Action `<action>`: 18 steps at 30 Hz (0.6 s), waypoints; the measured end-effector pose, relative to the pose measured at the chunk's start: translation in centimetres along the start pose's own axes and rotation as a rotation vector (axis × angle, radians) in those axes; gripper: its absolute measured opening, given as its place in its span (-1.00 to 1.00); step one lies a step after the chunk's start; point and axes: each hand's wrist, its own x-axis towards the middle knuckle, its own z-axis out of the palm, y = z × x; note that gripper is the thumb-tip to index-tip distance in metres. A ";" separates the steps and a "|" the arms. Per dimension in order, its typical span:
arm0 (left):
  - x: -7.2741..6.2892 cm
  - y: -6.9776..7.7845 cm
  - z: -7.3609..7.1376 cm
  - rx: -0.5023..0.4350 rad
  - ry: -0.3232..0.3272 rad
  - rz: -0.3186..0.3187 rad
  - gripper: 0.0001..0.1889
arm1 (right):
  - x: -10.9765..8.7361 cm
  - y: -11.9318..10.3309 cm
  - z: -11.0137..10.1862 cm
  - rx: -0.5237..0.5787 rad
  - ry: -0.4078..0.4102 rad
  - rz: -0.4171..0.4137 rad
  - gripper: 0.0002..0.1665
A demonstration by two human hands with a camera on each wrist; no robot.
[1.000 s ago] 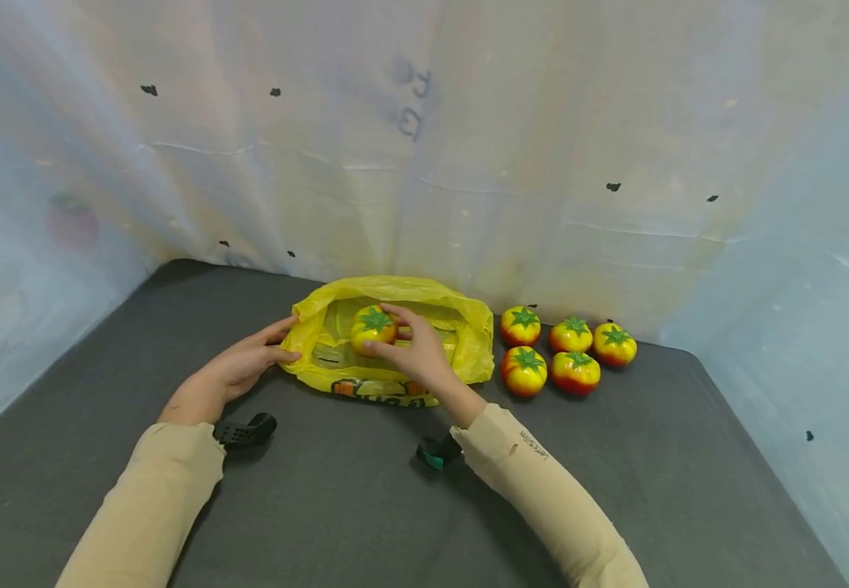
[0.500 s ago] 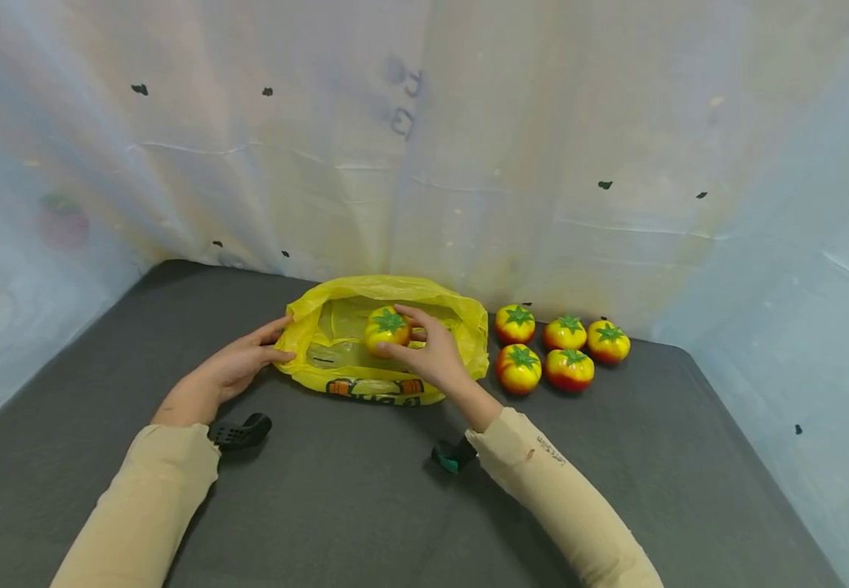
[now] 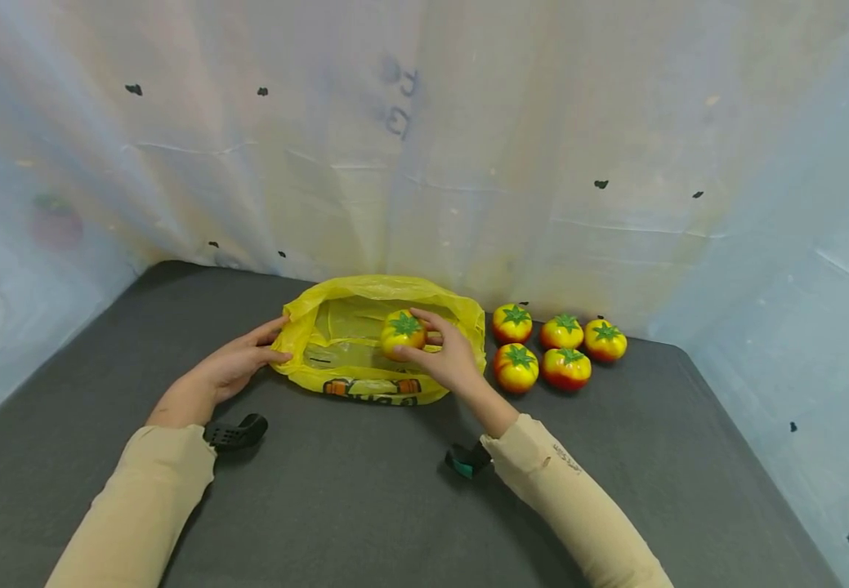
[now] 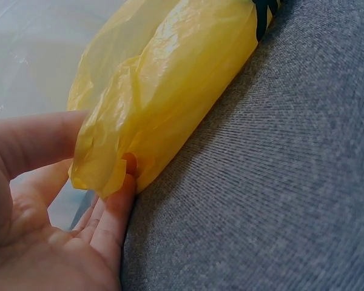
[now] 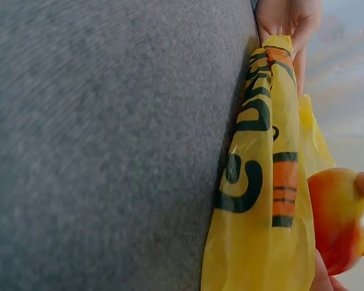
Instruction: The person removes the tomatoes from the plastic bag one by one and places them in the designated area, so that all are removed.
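Note:
A yellow plastic bag lies on the dark table with its mouth spread open. My left hand pinches the left end of its rim, thumb and fingers on either side of the film in the left wrist view. In my right hand is a red-and-yellow toy tomato with a green leafy top, held over the bag's mouth toward its right side. The right wrist view shows this tomato just behind the printed bag wall. How deep it sits inside cannot be told.
Several more toy tomatoes stand in two rows just right of the bag. Behind them hangs a pale plastic sheet, which also closes off both sides. Dark cloth covers the table.
My right hand has carried the tomato to the right across the bag's mouth. The left hand keeps its hold on the rim. The whole view has shifted slightly.

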 end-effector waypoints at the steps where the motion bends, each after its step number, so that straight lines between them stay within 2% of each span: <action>1: 0.0 0.0 0.0 -0.001 -0.001 -0.001 -0.11 | -0.1 0.1 -0.1 -0.003 -0.001 0.000 -0.27; 18: -0.1 0.3 0.0 0.002 0.004 -0.012 -0.11 | -1.2 0.6 -2.3 -0.081 -0.017 -0.020 -0.29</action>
